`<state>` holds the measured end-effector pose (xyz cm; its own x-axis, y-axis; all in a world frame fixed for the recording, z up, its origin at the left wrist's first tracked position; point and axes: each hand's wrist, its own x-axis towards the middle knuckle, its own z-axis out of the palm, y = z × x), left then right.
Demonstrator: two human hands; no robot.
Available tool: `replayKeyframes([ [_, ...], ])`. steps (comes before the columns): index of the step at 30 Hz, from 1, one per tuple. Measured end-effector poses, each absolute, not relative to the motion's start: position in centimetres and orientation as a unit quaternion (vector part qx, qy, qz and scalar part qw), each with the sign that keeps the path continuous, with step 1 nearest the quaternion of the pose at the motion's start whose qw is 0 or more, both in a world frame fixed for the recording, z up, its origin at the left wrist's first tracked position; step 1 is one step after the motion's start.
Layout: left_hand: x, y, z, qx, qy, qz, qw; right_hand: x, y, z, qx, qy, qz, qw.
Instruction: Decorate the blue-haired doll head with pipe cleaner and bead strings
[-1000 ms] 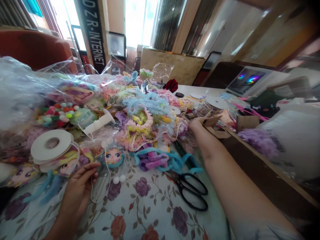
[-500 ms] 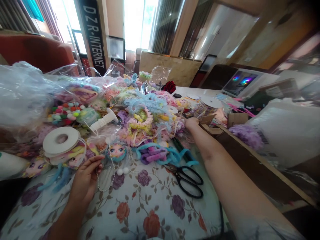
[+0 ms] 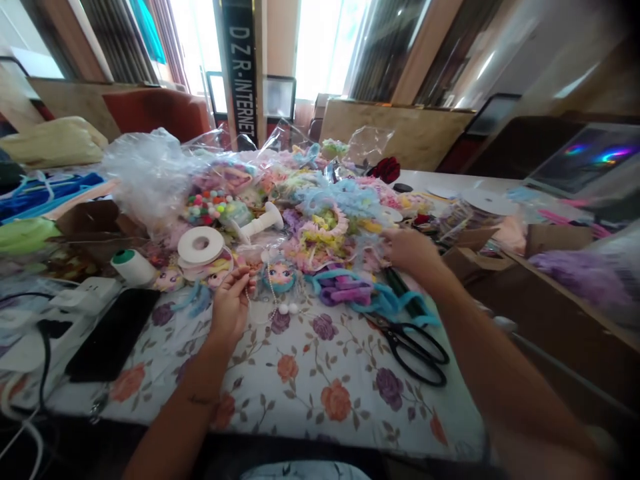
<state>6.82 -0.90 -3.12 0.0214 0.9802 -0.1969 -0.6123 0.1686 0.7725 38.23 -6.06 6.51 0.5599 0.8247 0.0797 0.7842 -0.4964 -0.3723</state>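
My left hand [image 3: 233, 298] pinches a thin white bead string [image 3: 271, 293] over the floral cloth. Beside it lies a round doll-face charm [image 3: 280, 275] with blue trim. Stretched out to the right, my right hand [image 3: 407, 248] is at the edge of a heap of pastel ruffled trims [image 3: 340, 200]; its fingers are blurred and partly lost among the trims. Below that hand are fuzzy blue and purple strips [image 3: 345, 288] and black-handled scissors [image 3: 417, 353] on the cloth. A white ribbon spool [image 3: 201, 245] and a white bobbin [image 3: 260, 221] sit beyond my left hand.
On the left are a black phone [image 3: 113, 337], a white power strip [image 3: 83, 300] with cables, and a thread cone [image 3: 133, 267]. A clear plastic bag [image 3: 147, 173] stands at the heap's back left. An open cardboard box [image 3: 545, 313] flanks my right arm.
The view has swung left, bringing in the phone and power strip. My right hand has drawn back slightly from deeper behind the trims; my left hand still pinches the bead string.
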Motion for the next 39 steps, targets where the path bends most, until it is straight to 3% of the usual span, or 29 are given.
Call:
replayKeyframes([
  [4,6.5,-1.2,-2.0,0.247,0.309,0.582,0.711,29.5,-10.1,2.6,-0.657,-0.673,0.216,0.262],
  [6,6.4,-1.7,-0.9,0.245,0.279,0.56,0.74,26.2,-10.8,0.7,-0.603,-0.685,0.261,0.314],
  [15,7.2,-5.6,3.2,0.218,0.219,0.479,0.822,19.9,-7.7,-2.2,-0.486,-0.418,0.585,0.496],
  [20,7.5,-7.4,2.8,0.38,0.17,0.363,0.834,20.2,-7.9,-2.7,-0.411,-0.3,0.621,0.596],
  [23,7.2,-5.4,2.5,0.563,0.206,0.337,0.726,22.4,-8.1,-2.1,-0.416,-0.263,0.586,0.644],
  [27,5.9,2.6,1.7,0.605,0.413,0.543,0.41,25.3,-9.0,-0.5,-0.408,-0.257,0.589,0.649],
  [29,5.1,7.0,1.1,0.617,0.491,0.534,0.305,26.2,-9.5,0.4,-0.406,-0.27,0.594,0.64],
  [33,4.4,11.9,0.2,0.641,0.533,0.385,0.396,27.4,-10.0,1.2,-0.397,-0.281,0.598,0.637],
  [39,4.7,12.7,0.0,0.647,0.541,0.338,0.419,28.2,-10.1,0.8,-0.409,-0.271,0.609,0.623],
])
